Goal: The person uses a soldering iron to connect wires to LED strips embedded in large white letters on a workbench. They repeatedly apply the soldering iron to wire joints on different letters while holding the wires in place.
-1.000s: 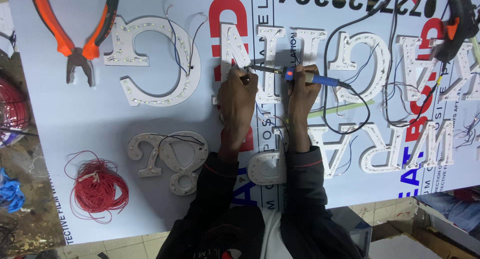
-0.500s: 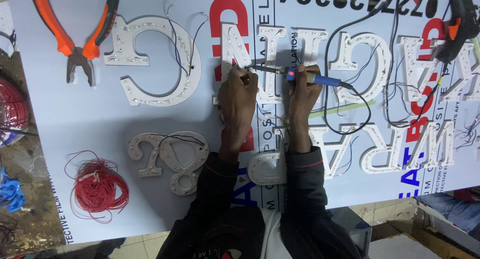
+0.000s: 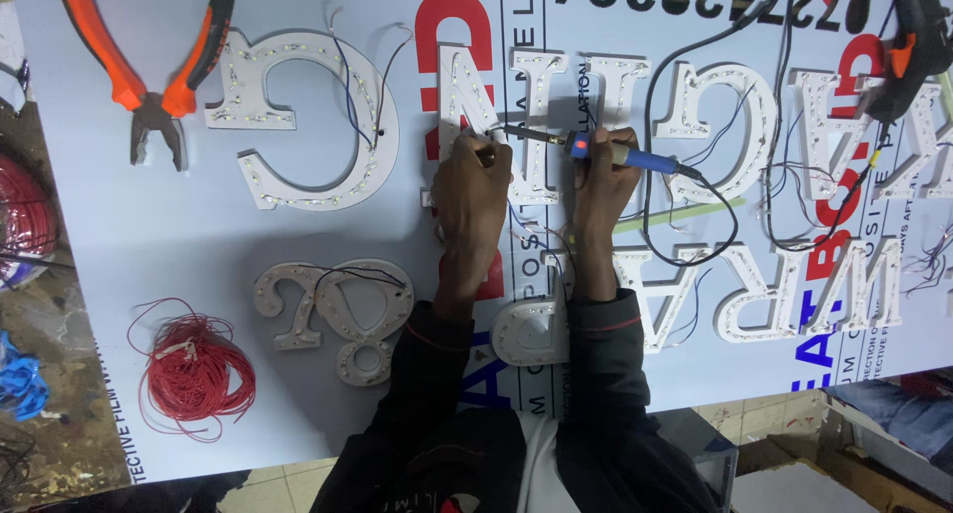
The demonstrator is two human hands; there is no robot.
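Right hand: the right hand (image 3: 604,181) is wrapped around the blue handle of a soldering iron (image 3: 596,148), fingers curled tight on the grip; its metal tip points across toward the other hand.
Left hand: the left hand (image 3: 475,191) is pinched narrow, fingertips closed at the edge of a white LED letter (image 3: 467,96), just where the iron's tip ends (whether a thin wire sits in the pinch is too small to tell).
Iron's cord: a black cord (image 3: 710,191) runs from the handle's rear and loops over the neighbouring letters.
Work surface: both hands rest on a pale printed sheet (image 3: 179,225) that covers the bench, with a row of white letters studded with small lamps lying on it.
Nearby letters: a large curved letter (image 3: 328,116) lies well off beside the left hand; an ampersand shape (image 3: 342,310) sits nearer the person, next to the left sleeve.
Farther out: orange-handled pliers (image 3: 149,62) lie at the sheet's far corner, a coil of red wire (image 3: 194,374) at its near edge, and a black glue gun (image 3: 908,42) at the opposite far corner.
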